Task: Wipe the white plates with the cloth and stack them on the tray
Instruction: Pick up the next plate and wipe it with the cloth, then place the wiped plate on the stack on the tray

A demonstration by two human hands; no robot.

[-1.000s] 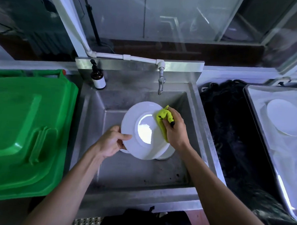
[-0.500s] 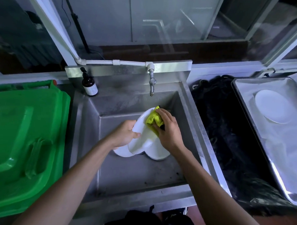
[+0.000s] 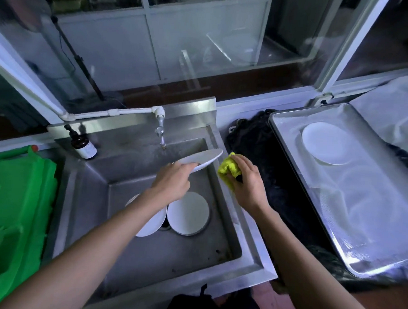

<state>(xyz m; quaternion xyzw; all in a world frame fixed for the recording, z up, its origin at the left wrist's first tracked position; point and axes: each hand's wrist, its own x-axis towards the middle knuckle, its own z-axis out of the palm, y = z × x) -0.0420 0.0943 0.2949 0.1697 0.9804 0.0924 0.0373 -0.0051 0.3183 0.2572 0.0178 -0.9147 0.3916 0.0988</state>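
My left hand [image 3: 174, 180] grips a white plate [image 3: 204, 159] by its near rim, holding it nearly flat above the sink's right side. My right hand [image 3: 246, 179] clutches a bunched yellow cloth [image 3: 228, 169] just right of the plate, over the sink's right rim, not touching it. Two more white plates lie on the sink floor: one [image 3: 188, 213] by the drain, another [image 3: 152, 222] partly hidden under my left forearm. On the metal tray [image 3: 358, 231] at the right sits a stack of white plates [image 3: 324, 142] near its far end.
The steel sink [image 3: 147, 257] has a tap [image 3: 160, 133] at its back and a brown pump bottle [image 3: 83, 145] on the back-left ledge. A green bin lid [image 3: 15, 216] lies to the left. Black fabric [image 3: 268, 161] fills the gap between sink and tray.
The cloth has come off the plate. My left hand has lifted the plate up and rightward, tilting it flat, and my right hand has moved right with the cloth. The view has shifted right.
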